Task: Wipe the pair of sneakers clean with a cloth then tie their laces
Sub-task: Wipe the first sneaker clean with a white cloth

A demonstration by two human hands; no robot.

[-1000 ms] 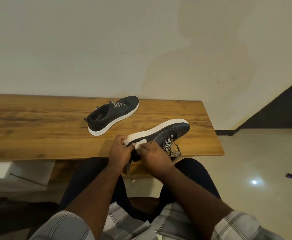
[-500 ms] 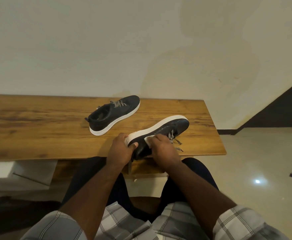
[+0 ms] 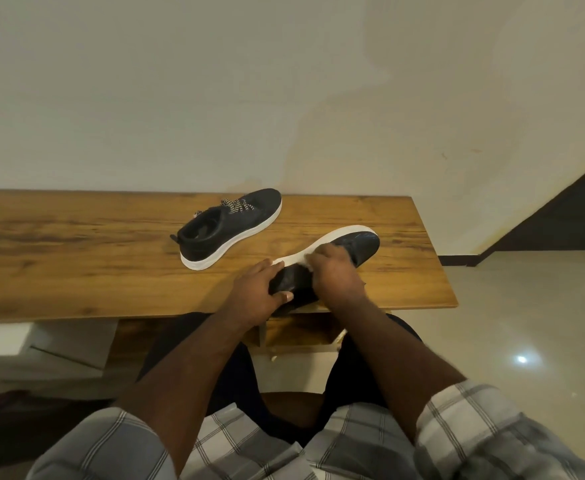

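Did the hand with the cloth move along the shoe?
Yes. The right hand slid from the tilted black sneaker's heel toward its toe, nearer the wooden table's right end.

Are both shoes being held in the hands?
No, only the near shoe is held by the left hand and right hand; the far shoe sits alone on the table.

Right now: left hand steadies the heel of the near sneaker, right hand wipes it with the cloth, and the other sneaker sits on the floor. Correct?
One slip. The other sneaker sits on the wooden table, not the floor, as the head view shows. The rest holds: the left hand steadies the near sneaker at the heel while the right hand wipes with the cloth.
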